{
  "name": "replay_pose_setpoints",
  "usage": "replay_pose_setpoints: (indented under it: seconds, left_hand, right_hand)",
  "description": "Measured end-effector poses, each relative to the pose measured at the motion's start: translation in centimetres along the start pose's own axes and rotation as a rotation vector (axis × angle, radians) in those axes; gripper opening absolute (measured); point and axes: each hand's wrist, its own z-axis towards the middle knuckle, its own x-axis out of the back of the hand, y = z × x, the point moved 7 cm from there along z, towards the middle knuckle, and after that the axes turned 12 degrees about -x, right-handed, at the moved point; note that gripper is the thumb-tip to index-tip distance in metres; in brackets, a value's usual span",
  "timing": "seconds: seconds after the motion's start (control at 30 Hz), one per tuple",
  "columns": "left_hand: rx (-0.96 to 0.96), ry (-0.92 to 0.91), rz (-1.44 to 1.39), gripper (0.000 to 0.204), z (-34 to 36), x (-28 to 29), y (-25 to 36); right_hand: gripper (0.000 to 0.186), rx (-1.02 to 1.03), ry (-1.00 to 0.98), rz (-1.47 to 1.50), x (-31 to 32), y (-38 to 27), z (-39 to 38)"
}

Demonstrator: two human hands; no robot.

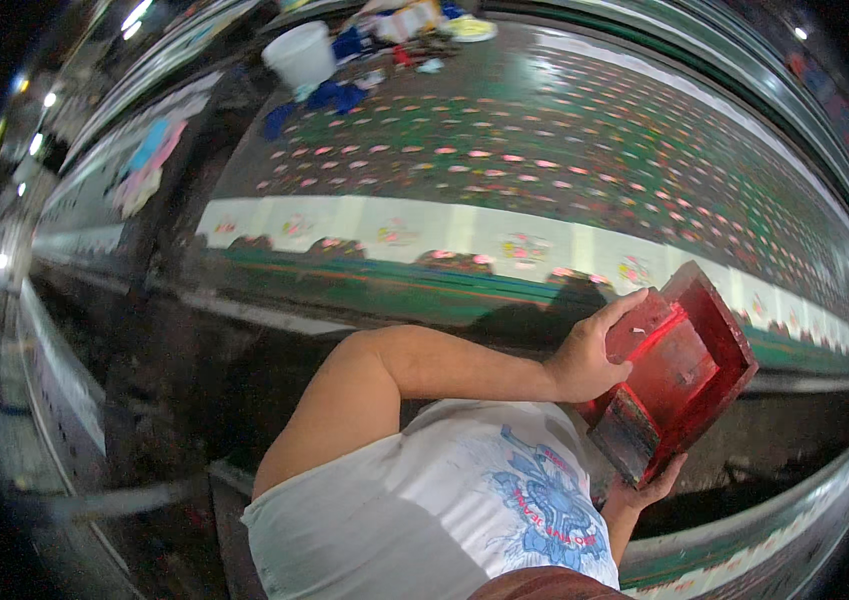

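In front of my body, at the right, I hold a shallow open box (729,345), its inside coated in wet-looking red. A flat red board (666,368) with a bright red ridge lies in it, and a dark block (624,437) shows at its near end. My left hand (589,358) reaches across my body, its thumb and fingers closed on the left side of the red piece. From below, my right hand (647,487) supports the near edge of the box, fingers curled against it and partly hidden.
A long green table (424,285) runs beyond me, bearing a row of white printed fabric pieces (424,222) and many small pinkish marks. Toward its far left stand a white bucket (300,56) and blue rags (336,97). Another long table (774,545) lies at lower right.
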Motion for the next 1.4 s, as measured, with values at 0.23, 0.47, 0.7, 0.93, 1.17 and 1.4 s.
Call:
replay_pose_setpoints:
  seconds: [0.23,0.47,0.7,0.93,1.17,1.4]
  left_hand:
    - [-0.022,0.26,0.202,0.1,-4.1,13.3,3.6]
    - [0.009,0.437,0.243,0.101,-9.1,20.5,6.0]
    - [-0.033,0.565,0.326,0.098,-12.0,23.0,9.1]
    - [-0.001,0.53,0.269,0.098,-12.6,24.1,11.7]
    - [-0.037,0.483,0.366,0.099,-12.5,26.6,11.1]
    - [-0.102,0.486,0.411,0.1,-12.0,38.0,14.1]
  right_hand:
    - [0.085,-0.479,-0.314,0.289,-13.7,4.4,-2.9]
    - [0.078,-0.372,-0.482,-0.09,-14.7,9.7,-1.3]
    - [0.092,-0.342,-0.629,-0.323,-21.5,9.9,-4.6]
    - [0.067,-0.182,-0.742,-0.288,-22.9,12.5,-6.3]
    - [0.1,0.385,-0.95,-0.516,-24.0,11.5,-9.0]
    - [0.073,-0.142,-0.698,-0.243,-31.5,20.0,-9.8]
